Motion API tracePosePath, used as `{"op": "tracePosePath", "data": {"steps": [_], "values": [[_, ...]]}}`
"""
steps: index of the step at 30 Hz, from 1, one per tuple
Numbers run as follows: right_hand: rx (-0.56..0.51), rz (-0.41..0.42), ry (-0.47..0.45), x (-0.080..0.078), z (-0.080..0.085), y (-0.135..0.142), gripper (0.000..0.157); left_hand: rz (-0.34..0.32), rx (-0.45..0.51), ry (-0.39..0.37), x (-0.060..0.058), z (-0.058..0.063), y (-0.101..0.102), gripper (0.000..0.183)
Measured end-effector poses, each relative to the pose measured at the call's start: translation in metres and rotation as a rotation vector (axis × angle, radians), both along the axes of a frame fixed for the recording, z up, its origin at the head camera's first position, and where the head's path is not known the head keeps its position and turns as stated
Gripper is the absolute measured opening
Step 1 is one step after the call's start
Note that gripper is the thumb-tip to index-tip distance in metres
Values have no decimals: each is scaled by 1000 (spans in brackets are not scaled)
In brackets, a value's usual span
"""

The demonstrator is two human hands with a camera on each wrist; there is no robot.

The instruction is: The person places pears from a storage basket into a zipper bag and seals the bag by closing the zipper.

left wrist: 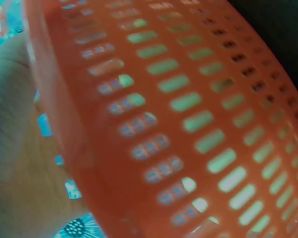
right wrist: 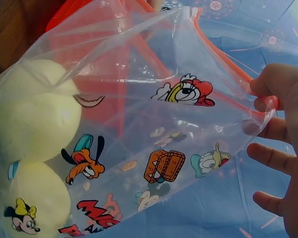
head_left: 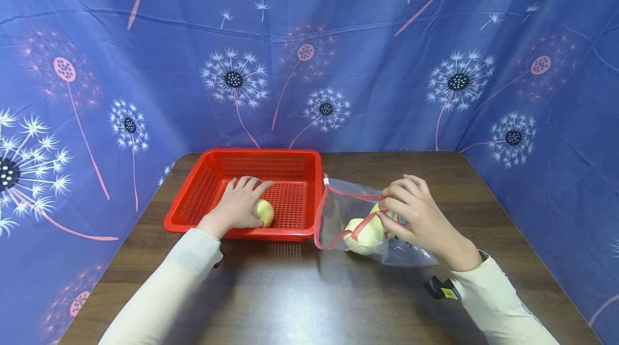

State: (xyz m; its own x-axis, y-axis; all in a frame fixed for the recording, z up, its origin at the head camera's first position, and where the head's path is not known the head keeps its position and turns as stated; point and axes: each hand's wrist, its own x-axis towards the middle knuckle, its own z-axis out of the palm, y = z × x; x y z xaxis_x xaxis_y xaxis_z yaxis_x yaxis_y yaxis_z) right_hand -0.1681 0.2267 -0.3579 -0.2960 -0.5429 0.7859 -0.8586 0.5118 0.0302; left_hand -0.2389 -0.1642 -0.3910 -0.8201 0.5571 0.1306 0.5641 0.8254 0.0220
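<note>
My left hand (head_left: 237, 208) reaches over the near wall into a red plastic basket (head_left: 191, 210), fingers spread. Between its thumb and index finger sits a round pale-yellow fruit (head_left: 264, 211). My right hand (head_left: 418, 216) pinches the pink-edged mouth of a clear zip bag (head_left: 333, 216) between thumb and fingers, lifting that edge. Inside the bag lie at least two pale-yellow fruits (right wrist: 35, 109), behind printed cartoon figures. In the right wrist view the other fingers stand apart from the bag. The left wrist view shows the basket's slotted wall (left wrist: 164, 119), which hides the fingers.
Basket and bag lie side by side on a brown wooden table (head_left: 300, 291), the bag's mouth next to the basket's right wall. A blue dandelion-patterned curtain (head_left: 377, 76) hangs behind the table and along both sides.
</note>
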Motion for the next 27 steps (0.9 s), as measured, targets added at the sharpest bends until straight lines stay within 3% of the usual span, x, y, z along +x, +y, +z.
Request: {"op": "tracePosePath", "data": {"steps": [5, 18, 22, 27], "values": [[5, -2, -2, 0, -2, 1, 32, 22, -44, -53, -4, -6, -3, 97], [1, 4, 9, 1, -2, 4, 30, 55, -145, -304, -14, -12, -2, 78], [4, 4, -6, 1, -2, 5, 32, 64, -165, -298, -15, -18, -1, 75], [4, 3, -4, 1, -1, 6, 31, 40, -185, -182, -15, -22, 0, 69]]}}
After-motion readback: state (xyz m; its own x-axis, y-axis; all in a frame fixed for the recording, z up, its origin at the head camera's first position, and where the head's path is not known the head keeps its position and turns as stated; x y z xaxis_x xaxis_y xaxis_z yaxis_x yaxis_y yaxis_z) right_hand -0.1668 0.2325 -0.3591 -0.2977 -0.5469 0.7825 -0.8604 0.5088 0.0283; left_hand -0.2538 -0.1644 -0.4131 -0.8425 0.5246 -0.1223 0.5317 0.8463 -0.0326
